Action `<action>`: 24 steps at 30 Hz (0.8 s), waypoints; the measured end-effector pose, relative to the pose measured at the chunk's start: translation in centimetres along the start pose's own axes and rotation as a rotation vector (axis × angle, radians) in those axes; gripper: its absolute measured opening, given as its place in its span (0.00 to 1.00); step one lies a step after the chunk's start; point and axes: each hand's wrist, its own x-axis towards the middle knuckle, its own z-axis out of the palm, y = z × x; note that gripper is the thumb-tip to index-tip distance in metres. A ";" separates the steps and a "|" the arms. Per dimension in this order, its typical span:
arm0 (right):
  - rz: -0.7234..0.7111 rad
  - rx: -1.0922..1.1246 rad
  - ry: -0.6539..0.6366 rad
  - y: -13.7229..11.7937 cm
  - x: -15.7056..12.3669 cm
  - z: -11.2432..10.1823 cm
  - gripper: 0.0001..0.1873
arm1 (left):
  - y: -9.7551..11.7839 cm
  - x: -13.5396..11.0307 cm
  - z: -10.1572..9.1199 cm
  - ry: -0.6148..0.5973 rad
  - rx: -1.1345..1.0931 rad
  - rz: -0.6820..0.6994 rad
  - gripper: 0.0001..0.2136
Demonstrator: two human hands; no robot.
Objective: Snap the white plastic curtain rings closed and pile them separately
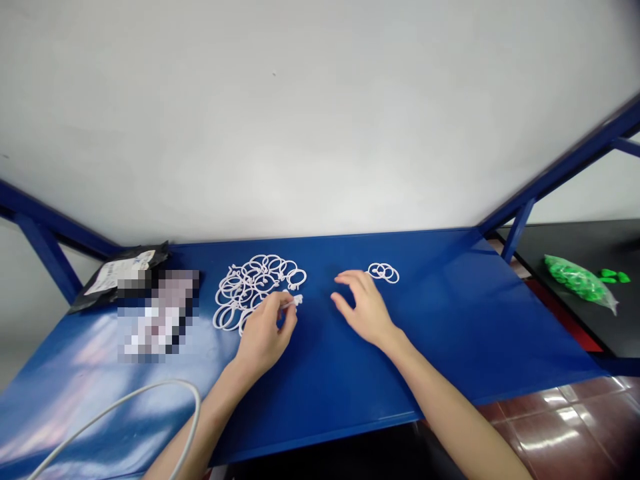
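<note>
Pinched between the thumb and fingers of my left hand (265,328) is a white plastic ring (299,300), its small knobbed end sticking out to the right. Most of that ring is hidden by the fingers. Just behind and left of this hand lies a loose pile of several white rings (255,283), many overlapping. My right hand (364,308) hovers over the blue table with thumb and fingers apart, holding nothing. Beyond its fingertips, a small group of white rings (384,272) lies overlapped on the table.
The blue table (330,393) meets a pale wall. A black package with a white label (120,272) lies at the far left, beside a blurred-out item (160,313). A white cable (145,387) loops at front left. Right, a bag of green pieces (577,280) rests on a dark surface.
</note>
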 end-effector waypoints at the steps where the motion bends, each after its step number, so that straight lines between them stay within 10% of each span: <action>1: -0.040 0.080 -0.054 -0.7 -0.3 0.5 0.14 | 0.2 -0.2 0.2 -0.029 -0.041 0.014 0.04; 12: -0.084 0.311 -0.248 -1.6 -1.4 2.4 0.11 | 1.3 -1.0 1.4 -0.239 -0.252 0.074 0.05; 24: 0.361 0.724 -0.232 -1.3 -0.6 2.5 0.15 | 0.1 -0.2 0.9 -0.297 -0.127 0.065 0.09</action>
